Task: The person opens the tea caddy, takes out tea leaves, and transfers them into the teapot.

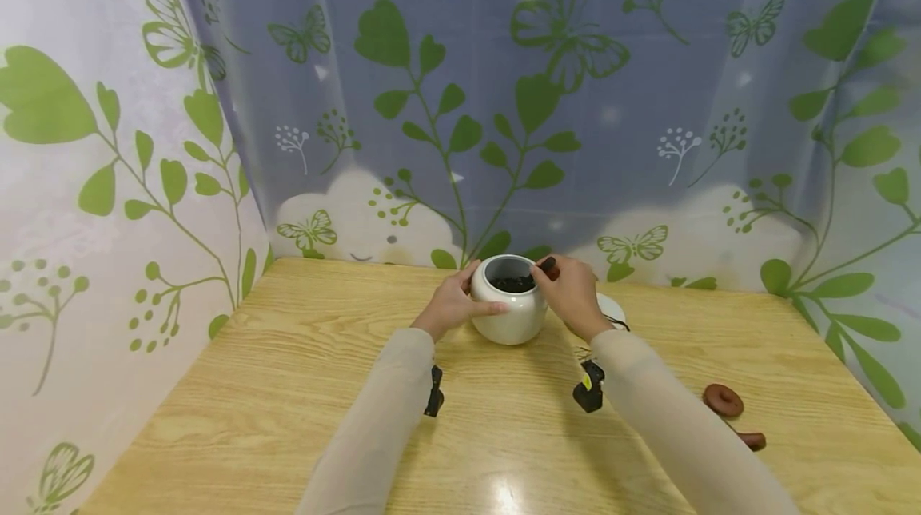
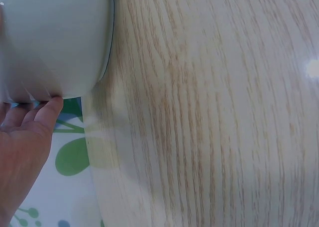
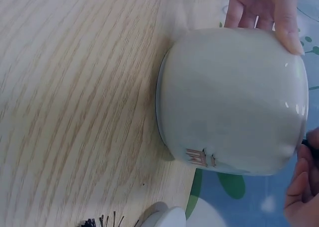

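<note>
A round white ceramic jar (image 1: 509, 323) with dark contents stands upright near the table's back edge; its side also fills part of the right wrist view (image 3: 234, 102). The left hand (image 1: 455, 303) grips the jar's left side, thumb across the front and fingers around the back; in the left wrist view its fingertips touch the jar (image 2: 55, 42). At the right rim the right hand (image 1: 570, 291) pinches a small dark brown object (image 1: 549, 265), its lower part hidden by the fingers.
A white lid-like piece (image 1: 612, 312) lies behind the right wrist. Toward the right of the wooden table (image 1: 288, 387) are a reddish-brown round piece (image 1: 723, 401) and a brown stick-like piece (image 1: 752, 441), partly behind the right sleeve. A patterned curtain hangs behind.
</note>
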Action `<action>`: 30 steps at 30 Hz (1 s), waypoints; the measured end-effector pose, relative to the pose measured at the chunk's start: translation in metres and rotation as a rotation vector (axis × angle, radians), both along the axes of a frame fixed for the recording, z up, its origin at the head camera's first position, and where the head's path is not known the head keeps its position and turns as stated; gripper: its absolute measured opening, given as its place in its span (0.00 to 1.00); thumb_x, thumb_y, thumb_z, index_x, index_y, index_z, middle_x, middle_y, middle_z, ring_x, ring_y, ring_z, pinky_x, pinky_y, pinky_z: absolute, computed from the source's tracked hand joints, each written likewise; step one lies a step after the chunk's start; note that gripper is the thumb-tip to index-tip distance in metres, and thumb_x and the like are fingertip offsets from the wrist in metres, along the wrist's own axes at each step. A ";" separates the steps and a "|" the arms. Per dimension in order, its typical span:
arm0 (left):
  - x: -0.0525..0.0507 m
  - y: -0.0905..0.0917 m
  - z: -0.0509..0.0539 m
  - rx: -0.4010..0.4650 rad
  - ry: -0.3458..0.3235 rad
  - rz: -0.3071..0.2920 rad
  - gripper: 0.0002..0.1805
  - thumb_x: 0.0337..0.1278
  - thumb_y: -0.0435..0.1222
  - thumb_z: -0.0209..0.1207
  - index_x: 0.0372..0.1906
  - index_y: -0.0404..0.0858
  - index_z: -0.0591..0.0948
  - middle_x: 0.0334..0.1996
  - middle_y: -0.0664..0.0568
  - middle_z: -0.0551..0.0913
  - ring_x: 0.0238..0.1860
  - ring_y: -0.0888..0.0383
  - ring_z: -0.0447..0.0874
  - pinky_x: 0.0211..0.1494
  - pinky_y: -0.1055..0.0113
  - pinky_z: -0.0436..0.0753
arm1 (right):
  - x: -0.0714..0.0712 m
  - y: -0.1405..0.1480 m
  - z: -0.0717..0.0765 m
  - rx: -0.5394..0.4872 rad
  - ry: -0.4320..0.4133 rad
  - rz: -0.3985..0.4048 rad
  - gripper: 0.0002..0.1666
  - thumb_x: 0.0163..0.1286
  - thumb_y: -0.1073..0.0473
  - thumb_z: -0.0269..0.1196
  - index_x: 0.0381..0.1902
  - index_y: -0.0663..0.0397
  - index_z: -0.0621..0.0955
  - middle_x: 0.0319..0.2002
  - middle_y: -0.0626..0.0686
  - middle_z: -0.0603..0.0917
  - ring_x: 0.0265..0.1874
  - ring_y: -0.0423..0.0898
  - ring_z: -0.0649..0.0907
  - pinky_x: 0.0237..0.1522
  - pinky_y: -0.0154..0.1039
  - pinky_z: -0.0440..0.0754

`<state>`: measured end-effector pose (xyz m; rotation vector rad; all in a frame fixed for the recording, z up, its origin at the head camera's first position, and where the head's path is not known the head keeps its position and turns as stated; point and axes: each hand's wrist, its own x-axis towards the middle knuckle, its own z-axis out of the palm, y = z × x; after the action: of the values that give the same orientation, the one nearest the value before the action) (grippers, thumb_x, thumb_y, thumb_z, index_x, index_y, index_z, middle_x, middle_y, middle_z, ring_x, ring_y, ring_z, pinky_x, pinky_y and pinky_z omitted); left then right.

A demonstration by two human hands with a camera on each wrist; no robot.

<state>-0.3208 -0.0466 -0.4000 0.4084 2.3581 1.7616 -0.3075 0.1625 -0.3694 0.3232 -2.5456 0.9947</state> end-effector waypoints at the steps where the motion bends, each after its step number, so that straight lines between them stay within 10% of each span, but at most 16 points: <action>1: 0.000 0.000 0.000 -0.001 0.000 0.000 0.58 0.41 0.41 0.75 0.76 0.38 0.52 0.73 0.47 0.57 0.71 0.52 0.59 0.71 0.58 0.63 | 0.001 0.000 0.000 0.000 -0.015 0.007 0.12 0.68 0.56 0.62 0.37 0.61 0.84 0.29 0.58 0.85 0.28 0.51 0.82 0.30 0.44 0.79; 20: -0.001 0.000 -0.001 -0.006 0.008 0.004 0.58 0.41 0.42 0.75 0.76 0.38 0.52 0.72 0.45 0.61 0.70 0.52 0.61 0.71 0.57 0.64 | 0.007 0.002 0.012 -0.213 -0.362 0.038 0.18 0.69 0.53 0.61 0.27 0.62 0.82 0.28 0.55 0.83 0.26 0.47 0.76 0.30 0.37 0.74; 30: 0.001 0.000 -0.001 -0.014 0.003 0.008 0.59 0.41 0.42 0.76 0.76 0.38 0.52 0.72 0.46 0.61 0.70 0.52 0.61 0.71 0.57 0.64 | 0.008 -0.002 0.010 -0.376 -0.411 0.002 0.17 0.69 0.55 0.60 0.28 0.65 0.82 0.22 0.51 0.80 0.27 0.47 0.77 0.31 0.36 0.75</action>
<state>-0.3202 -0.0468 -0.4005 0.4004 2.3758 1.7485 -0.2996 0.1609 -0.3595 0.0117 -2.6190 1.6497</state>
